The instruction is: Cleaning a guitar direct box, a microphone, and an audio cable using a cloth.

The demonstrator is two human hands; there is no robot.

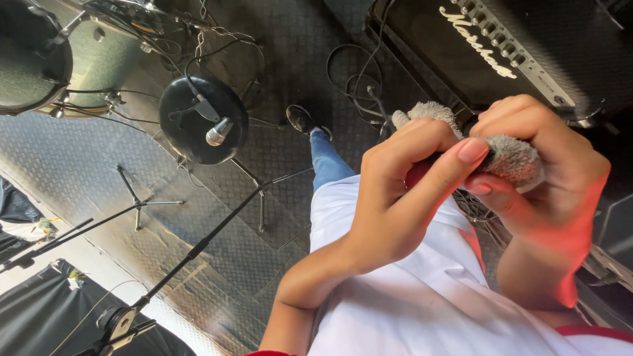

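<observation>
Both my hands are held together in front of my chest over my white shirt (409,296). My right hand (550,171) is closed around a grey fluffy cloth (517,158), and one end of the cloth sticks out behind my left hand's fingers. My left hand (402,191) pinches a small dark object (455,161) between thumb and fingers, right against the cloth. Most of that object is hidden by the fingers and I cannot tell what it is. A red patch shows just below the thumb.
A black amplifier (501,53) stands ahead on the right with loose cables (359,82) beside it. A microphone (219,132) lies on a round black stool (198,122). A drum (39,59) is far left. A microphone stand (198,250) crosses the patterned metal floor. My shoe (302,120) points forward.
</observation>
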